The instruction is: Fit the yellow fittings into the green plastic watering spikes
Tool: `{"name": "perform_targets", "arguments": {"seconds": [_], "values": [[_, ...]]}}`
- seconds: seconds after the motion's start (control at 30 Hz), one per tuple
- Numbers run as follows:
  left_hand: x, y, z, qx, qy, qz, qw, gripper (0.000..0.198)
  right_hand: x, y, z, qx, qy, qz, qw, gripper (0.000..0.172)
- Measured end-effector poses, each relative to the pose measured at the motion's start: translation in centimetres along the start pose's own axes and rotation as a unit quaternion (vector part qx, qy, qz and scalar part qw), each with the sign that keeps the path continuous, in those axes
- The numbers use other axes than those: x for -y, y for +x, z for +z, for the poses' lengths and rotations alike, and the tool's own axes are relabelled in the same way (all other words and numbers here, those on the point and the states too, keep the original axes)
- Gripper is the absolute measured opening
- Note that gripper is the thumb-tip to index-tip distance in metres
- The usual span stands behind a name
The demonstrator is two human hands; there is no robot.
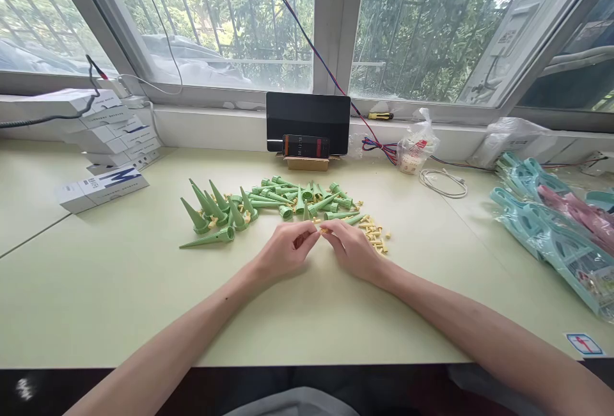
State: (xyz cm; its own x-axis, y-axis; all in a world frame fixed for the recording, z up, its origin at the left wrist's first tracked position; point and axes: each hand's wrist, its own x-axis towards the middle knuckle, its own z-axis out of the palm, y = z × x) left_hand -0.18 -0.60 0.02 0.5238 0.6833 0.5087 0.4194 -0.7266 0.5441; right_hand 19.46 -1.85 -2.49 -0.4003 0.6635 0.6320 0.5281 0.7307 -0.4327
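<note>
My left hand [290,246] and my right hand [354,251] meet over the table, thumbs and forefingers pinched together. Between their fingertips is a small yellow plastic piece [323,231], mostly covered by the fingers. Just behind the hands lies a heap of green plastic spikes with ribbed round collars [273,197]. Beside my right hand is a loose pile of small yellow peg-like plastic pieces [377,237]. To the left of my left hand, several green spikes stand point up with yellow pieces at their bases [218,201], and one green spike [208,238] lies flat in front of them.
A phone [307,146] on a cardboard stand leans before a dark tablet [307,115]. White boxes [108,189] are stacked at left. Bagged teal plastic items [547,224], a coiled white cable [444,184] and a plastic bag with a cup [416,147] are at right.
</note>
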Motion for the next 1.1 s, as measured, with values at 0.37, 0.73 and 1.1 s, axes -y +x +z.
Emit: {"name": "perform_targets", "arguments": {"seconds": [0.37,0.73,1.1], "values": [[-0.03,0.02,-0.02,0.002,0.007,0.003,1.000,0.025,-0.12,-0.10,0.05,-0.001,-0.001,-0.005,1.000,0.022],[-0.24,0.04,-0.13,0.005,0.019,0.016,1.000,0.027,-0.08,-0.11,0.09,-0.036,0.010,0.012,0.999,0.018],[-0.39,0.07,-0.07,0.013,0.039,0.046,0.998,0.036,-0.23,-0.19,0.01,-0.071,0.017,0.029,0.997,0.019]]}}
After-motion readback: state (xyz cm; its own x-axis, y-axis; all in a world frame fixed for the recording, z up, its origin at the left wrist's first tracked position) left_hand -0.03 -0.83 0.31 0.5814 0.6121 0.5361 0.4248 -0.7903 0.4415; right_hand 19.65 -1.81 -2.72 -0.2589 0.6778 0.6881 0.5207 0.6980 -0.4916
